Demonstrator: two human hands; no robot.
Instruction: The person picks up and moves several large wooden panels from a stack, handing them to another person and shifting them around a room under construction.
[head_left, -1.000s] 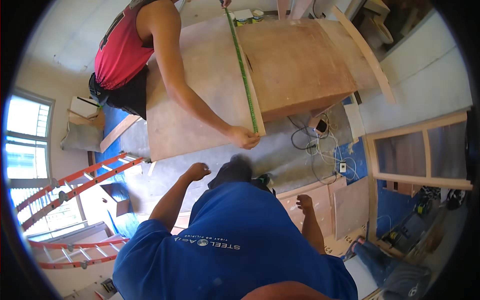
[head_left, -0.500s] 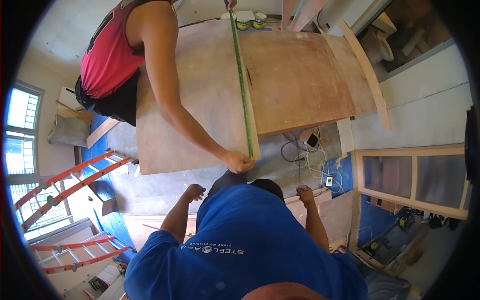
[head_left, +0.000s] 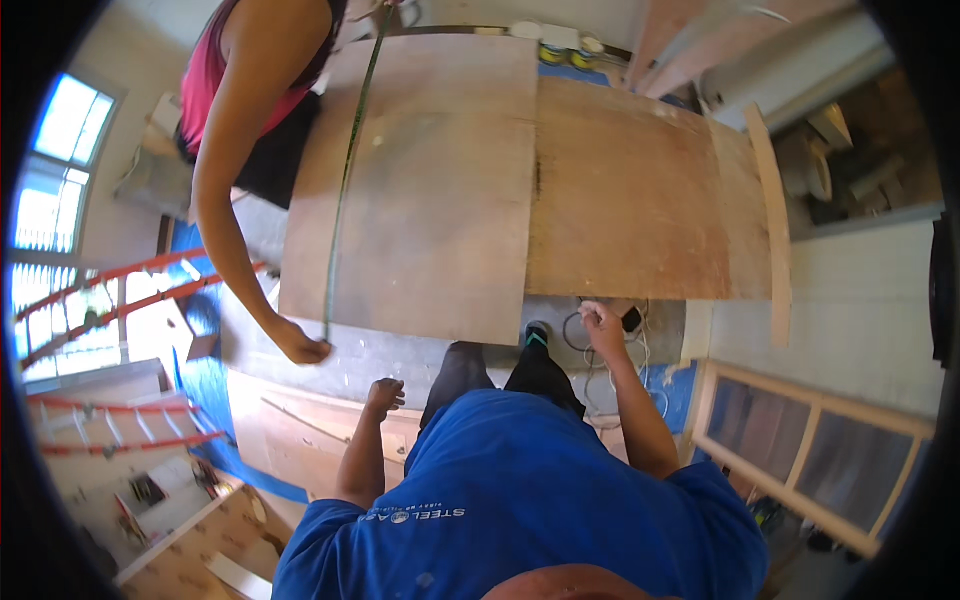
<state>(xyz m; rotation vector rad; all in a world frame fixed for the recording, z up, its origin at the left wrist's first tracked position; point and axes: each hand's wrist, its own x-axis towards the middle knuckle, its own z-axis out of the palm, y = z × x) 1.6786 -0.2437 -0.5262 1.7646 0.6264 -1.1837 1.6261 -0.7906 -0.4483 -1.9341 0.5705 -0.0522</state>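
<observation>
Plywood sheet [head_left: 430, 190], tape measure [head_left: 345, 180] lengthwise.

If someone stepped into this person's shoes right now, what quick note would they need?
Left hand: empty, loosely closed, hanging near the plywood sheet's near edge.
Right hand: raised at the darker sheet's near edge; whether it holds anything cannot be told.
A co-worker's hand pins a tape measure at the near edge, stretched the length of the pale sheet.
Done: tape laid out. Left: no cut visible yet.
</observation>
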